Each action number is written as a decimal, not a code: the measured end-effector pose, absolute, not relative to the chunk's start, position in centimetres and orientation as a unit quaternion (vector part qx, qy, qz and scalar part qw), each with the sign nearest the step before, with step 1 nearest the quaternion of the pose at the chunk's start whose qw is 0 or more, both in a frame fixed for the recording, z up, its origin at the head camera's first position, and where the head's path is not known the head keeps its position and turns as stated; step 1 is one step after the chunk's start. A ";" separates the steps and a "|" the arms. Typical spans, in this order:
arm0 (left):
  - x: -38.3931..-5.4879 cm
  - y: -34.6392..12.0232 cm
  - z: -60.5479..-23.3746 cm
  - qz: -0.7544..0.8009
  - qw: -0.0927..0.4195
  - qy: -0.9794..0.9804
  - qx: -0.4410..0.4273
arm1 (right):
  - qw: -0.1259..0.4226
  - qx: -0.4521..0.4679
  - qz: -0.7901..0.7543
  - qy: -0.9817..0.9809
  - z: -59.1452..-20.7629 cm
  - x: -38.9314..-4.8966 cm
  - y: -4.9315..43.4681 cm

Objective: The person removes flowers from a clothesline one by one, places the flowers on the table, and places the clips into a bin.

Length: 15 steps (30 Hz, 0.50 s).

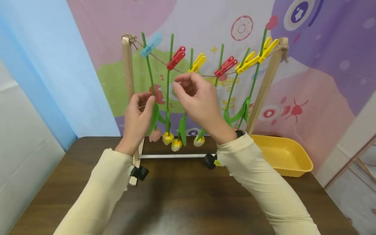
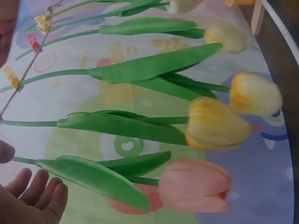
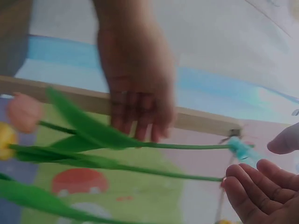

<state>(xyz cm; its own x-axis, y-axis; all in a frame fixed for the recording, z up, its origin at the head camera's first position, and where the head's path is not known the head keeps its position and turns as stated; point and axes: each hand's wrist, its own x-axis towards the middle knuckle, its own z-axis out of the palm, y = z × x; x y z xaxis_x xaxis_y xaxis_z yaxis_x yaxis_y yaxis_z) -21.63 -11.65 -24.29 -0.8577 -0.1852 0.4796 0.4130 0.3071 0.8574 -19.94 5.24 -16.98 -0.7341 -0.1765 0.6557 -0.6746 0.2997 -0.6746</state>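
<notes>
Fingers on the left hand [image 1: 137, 114] and right hand [image 1: 202, 98] are apart, gripping nothing. From the head view's middle, the pink tulip [image 1: 155, 135] hangs at eight o'clock, its blue peg [image 1: 150, 46] at eleven. Six flowers [image 1: 177, 145] look pegged; maybe none are left.

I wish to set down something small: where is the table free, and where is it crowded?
The table is free in front, between left sleeve and right sleeve, before the white rod, and left of the left sleeve. It is crowded above the rod, where tulips hang in a row, and at back right, by the yellow tray.
</notes>
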 end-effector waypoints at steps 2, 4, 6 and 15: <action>-21.8 -11.6 -24.0 -0.584 0.253 -0.768 -0.076 | 0.227 0.272 0.534 -0.768 -15.6 -20.0 4.8; -22.0 -11.5 -23.7 -0.582 0.252 -0.769 -0.074 | 0.214 0.270 0.543 -0.766 -14.3 -20.1 4.2; -22.2 -11.4 -23.4 -0.580 0.251 -0.772 -0.069 | 0.208 0.266 0.543 -0.769 -13.3 -20.3 3.7; -23.0 -10.4 -22.2 -0.594 0.250 -0.761 -0.075 | 0.198 0.239 0.490 -0.815 -10.5 -21.1 2.7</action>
